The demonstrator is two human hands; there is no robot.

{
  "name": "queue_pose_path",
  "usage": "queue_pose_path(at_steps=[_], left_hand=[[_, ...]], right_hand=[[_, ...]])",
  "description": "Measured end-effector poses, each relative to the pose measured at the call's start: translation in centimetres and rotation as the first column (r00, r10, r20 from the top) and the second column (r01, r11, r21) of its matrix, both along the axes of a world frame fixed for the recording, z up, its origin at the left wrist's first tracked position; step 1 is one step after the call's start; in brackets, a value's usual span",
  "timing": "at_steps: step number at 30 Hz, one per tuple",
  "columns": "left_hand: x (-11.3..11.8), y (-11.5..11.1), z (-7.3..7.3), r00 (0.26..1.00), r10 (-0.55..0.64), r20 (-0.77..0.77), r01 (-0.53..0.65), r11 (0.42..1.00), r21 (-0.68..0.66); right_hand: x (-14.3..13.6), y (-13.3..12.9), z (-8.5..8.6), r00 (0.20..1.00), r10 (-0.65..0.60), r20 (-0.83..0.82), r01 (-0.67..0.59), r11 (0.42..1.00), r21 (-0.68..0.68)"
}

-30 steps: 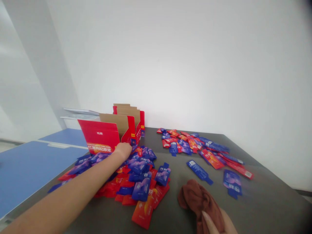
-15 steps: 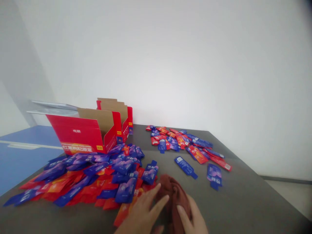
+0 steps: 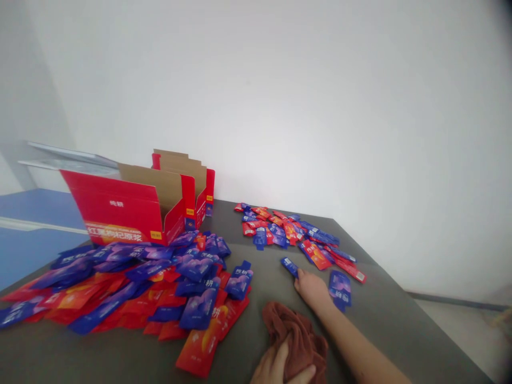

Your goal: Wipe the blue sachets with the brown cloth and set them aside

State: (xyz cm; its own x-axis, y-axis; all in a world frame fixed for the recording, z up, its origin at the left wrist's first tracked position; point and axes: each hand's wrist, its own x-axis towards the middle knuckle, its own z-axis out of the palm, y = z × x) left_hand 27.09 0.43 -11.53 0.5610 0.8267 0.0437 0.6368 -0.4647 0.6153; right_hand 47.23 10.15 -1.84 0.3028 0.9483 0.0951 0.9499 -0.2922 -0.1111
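Note:
My right hand (image 3: 312, 289) reaches forward over the grey table (image 3: 400, 330) and closes on a long blue sachet (image 3: 288, 265); only the sachet's far end shows past my fingers. A wider blue sachet (image 3: 339, 287) lies just right of that hand. At the bottom edge my left hand (image 3: 276, 368) grips a crumpled brown cloth (image 3: 294, 330) that rests on the table.
A big heap of red and blue sachets (image 3: 160, 282) covers the left of the table. A smaller spread of sachets (image 3: 292, 232) lies at the back. Two open red cartons (image 3: 128, 210) (image 3: 200, 186) stand behind the heap. A blue table (image 3: 28, 234) adjoins on the left.
My left hand came back from the heap by the carton to the cloth. My right hand left the cloth and went forward onto the long blue sachet. The view turned right.

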Motion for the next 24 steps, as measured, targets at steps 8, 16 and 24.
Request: queue_pose_path(at_steps=[8,16,24], left_hand=[[-1.0,0.5,4.0,0.974,-0.221,-0.046,0.225,0.943,0.243],[-7.4,2.8,10.8,0.673,0.372,0.639,0.121,0.797,-0.592],[-7.9,0.1,14.5,0.618,0.286,0.733,0.758,0.031,-0.651]], right_hand=[[0.1,-1.5,5.0,0.995,-0.083,-0.06,0.087,0.993,0.077],[-4.2,-10.3,14.5,0.815,0.421,-0.398,-0.427,0.901,0.079],[-9.3,-10.7,13.7,0.589,0.602,-0.539,-0.662,0.742,0.106]])
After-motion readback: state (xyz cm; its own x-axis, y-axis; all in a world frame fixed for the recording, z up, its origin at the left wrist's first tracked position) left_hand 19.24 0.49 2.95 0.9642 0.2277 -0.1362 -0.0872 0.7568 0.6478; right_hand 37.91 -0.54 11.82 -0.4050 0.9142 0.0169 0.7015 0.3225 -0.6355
